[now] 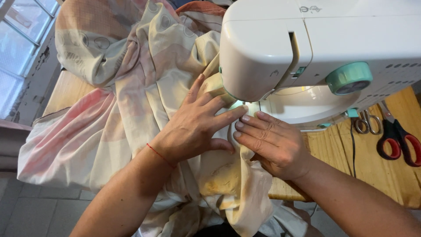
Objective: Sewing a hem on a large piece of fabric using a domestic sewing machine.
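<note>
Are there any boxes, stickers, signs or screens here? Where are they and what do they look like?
No boxes, signs or screens.
Sewing machine: white, behind both hands; small grey markings on top, too small to tell.
Dial: round, teal, on the machine's front.

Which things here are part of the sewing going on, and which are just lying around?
In use:
left hand
right hand
patterned fabric
white sewing machine

Lying about:
red-handled scissors
small metal scissors

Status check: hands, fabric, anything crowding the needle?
Left hand and right hand flat on pale fabric, fingertips at sewing machine needle. Two scissors off right, clear.
</note>
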